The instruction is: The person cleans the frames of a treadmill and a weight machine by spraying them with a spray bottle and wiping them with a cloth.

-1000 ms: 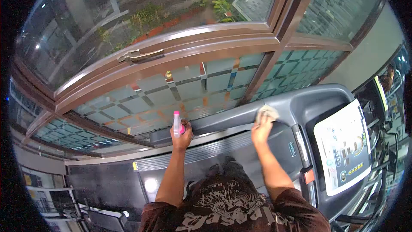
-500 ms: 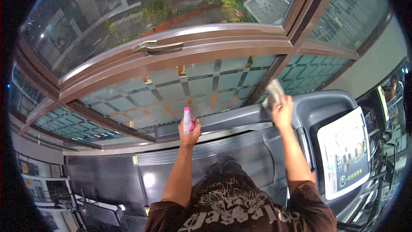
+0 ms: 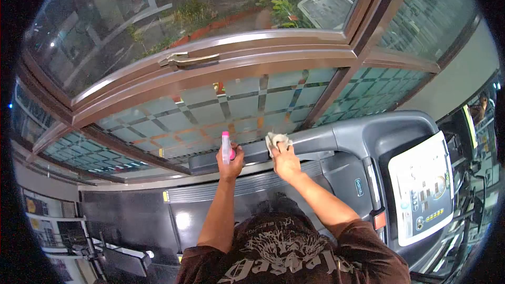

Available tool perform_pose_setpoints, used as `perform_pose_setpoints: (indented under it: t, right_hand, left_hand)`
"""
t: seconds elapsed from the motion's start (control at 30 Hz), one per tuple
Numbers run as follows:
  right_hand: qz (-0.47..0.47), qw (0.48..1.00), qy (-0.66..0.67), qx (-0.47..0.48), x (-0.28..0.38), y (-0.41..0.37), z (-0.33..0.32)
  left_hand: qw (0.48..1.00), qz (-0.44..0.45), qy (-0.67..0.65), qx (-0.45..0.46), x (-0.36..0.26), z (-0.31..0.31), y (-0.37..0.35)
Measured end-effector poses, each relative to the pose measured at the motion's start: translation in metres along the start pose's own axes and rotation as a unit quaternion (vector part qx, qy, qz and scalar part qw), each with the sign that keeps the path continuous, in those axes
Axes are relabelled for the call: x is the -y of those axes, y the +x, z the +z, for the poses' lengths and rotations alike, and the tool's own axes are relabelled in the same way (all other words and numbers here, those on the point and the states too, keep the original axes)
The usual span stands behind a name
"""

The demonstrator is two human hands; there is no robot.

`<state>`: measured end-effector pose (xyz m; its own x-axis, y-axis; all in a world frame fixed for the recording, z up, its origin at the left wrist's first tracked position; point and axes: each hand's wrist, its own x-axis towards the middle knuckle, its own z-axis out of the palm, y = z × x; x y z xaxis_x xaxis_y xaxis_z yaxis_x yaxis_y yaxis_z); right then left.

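Observation:
My left hand (image 3: 230, 164) is closed around a spray bottle (image 3: 226, 146) with a pink and clear top; most of its body is hidden by the hand. It is held in front of the treadmill's grey handrail (image 3: 315, 139). My right hand (image 3: 286, 164) presses a bunched whitish cloth (image 3: 277, 141) onto that handrail, fingers bent over the cloth. The two hands are a short way apart, the right one farther along toward the console.
The treadmill console (image 3: 421, 189) stands at the right, its running belt (image 3: 126, 215) below. A brown-framed window (image 3: 221, 73) with a metal handle (image 3: 189, 59) and frosted lower panes runs just beyond the handrail. Other gym equipment (image 3: 123, 260) is at the lower left.
My right hand has moved left and down with the cloth, from in front of the window post to the handrail. My left hand with the spray bottle has barely shifted.

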<state>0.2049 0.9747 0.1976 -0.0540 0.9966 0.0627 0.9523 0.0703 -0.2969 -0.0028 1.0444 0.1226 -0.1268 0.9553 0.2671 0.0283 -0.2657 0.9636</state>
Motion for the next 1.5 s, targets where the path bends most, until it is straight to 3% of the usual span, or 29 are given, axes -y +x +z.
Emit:
perform_pose_setpoints:
  t: [0.07, 0.13, 0.2, 0.23, 0.3, 0.37, 0.43, 0.47, 0.57, 0.77, 0.8, 0.83, 0.93, 1.0, 1.1, 1.2, 1.3, 1.37, 1.43, 1.47, 1.5]
  right_hand:
    - [-0.05, 0.995, 0.079, 0.013, -0.006, -0.01, -0.015]
    - [-0.078, 0.971, 0.222, -0.036, -0.045, -0.007, -0.006]
    - [-0.054, 0.975, 0.209, -0.057, -0.09, -0.006, -0.027]
    - [-0.015, 0.991, 0.123, -0.055, -0.11, -0.003, -0.057]
    - [0.054, 0.96, 0.156, -0.224, -0.137, 0.002, -0.11]
    - [0.14, 0.925, 0.224, -0.273, -0.141, 0.0, -0.178]
    - [0.171, 0.931, 0.152, -0.284, -0.19, -0.002, -0.189]
    - [0.182, 0.961, 0.091, -0.189, -0.224, -0.006, -0.185]
    - [0.111, 0.959, -0.162, -0.206, -0.234, -0.027, -0.128]
    - [0.071, 0.962, -0.107, -0.239, -0.202, -0.015, -0.063]
    - [0.062, 0.96, -0.1, -0.253, -0.174, -0.007, -0.064]
    - [0.026, 0.977, -0.066, -0.203, -0.156, -0.002, -0.063]
    - [-0.071, 0.98, -0.158, -0.099, -0.097, 0.019, 0.004]
    - [-0.079, 0.992, -0.085, -0.049, -0.059, 0.027, 0.012]
    - [-0.164, 0.981, -0.076, -0.074, -0.054, 0.028, 0.004]
    - [-0.139, 0.981, -0.105, -0.083, -0.077, 0.02, -0.048]
    - [-0.172, 0.977, -0.119, -0.028, -0.119, 0.013, -0.076]
    - [-0.111, 0.989, -0.093, 0.032, -0.149, 0.017, -0.081]
    - [-0.088, 0.97, -0.221, -0.056, -0.181, 0.027, -0.09]
    - [-0.003, 0.984, -0.176, -0.021, -0.185, 0.036, -0.117]
    - [0.031, 0.978, -0.192, -0.078, -0.185, 0.037, -0.135]
  left_hand:
    - [1.0, -0.017, -0.013, -0.015, -0.006, 0.0, -0.001]
    - [1.0, -0.026, -0.01, -0.011, -0.016, 0.0, -0.001]
    - [0.998, -0.055, -0.012, 0.004, -0.03, -0.002, -0.001]
    - [0.999, -0.032, 0.003, -0.008, -0.028, -0.002, -0.001]
    - [0.999, 0.015, 0.03, -0.027, -0.022, 0.002, 0.0]
    - [1.0, -0.007, -0.018, -0.013, -0.017, 0.002, 0.002]
    - [0.999, -0.029, -0.043, 0.002, -0.015, 0.002, 0.001]
    - [0.998, -0.038, -0.043, 0.009, -0.016, 0.001, 0.001]
    - [0.998, -0.037, -0.049, 0.017, -0.01, -0.003, 0.0]
    - [0.998, 0.002, -0.06, -0.01, -0.049, 0.011, 0.004]
    - [0.997, 0.008, -0.079, 0.023, -0.042, 0.006, 0.005]
    - [0.996, -0.004, -0.091, 0.009, -0.038, 0.008, 0.004]
    - [0.996, -0.01, -0.09, -0.022, -0.025, 0.011, 0.006]
    - [0.999, 0.02, -0.04, -0.026, -0.023, 0.01, 0.01]
    - [0.998, 0.012, -0.062, -0.027, -0.039, 0.013, 0.008]
    - [0.999, 0.0, 0.027, -0.025, -0.051, 0.013, 0.008]
    - [0.998, -0.029, -0.035, -0.051, -0.056, 0.018, 0.008]
    - [0.994, -0.035, -0.088, -0.059, -0.055, 0.02, 0.01]
    - [0.995, -0.03, -0.076, -0.05, -0.051, 0.017, 0.01]
    - [0.996, -0.031, -0.067, -0.046, -0.047, 0.014, 0.01]
    - [0.997, -0.041, -0.052, -0.043, -0.037, 0.011, 0.01]
